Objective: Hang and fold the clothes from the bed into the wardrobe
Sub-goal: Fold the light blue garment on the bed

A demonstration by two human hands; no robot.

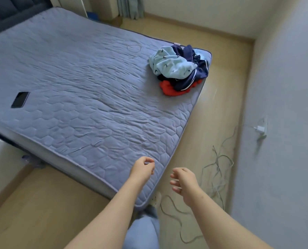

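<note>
A heap of clothes lies at the far right corner of the bed: a light blue patterned garment on top, a navy one under it, and a red one at the bottom. My left hand hovers over the bed's near corner with loosely curled fingers, holding nothing. My right hand hangs just past the bed's edge above the floor, fingers relaxed and empty. Both hands are far from the heap. The wardrobe is not in view.
A black phone lies on the left of the quilted mattress cover. Loose cables trail across the wooden floor to the right of the bed, up to a white charger on the wall. A narrow floor strip runs between bed and wall.
</note>
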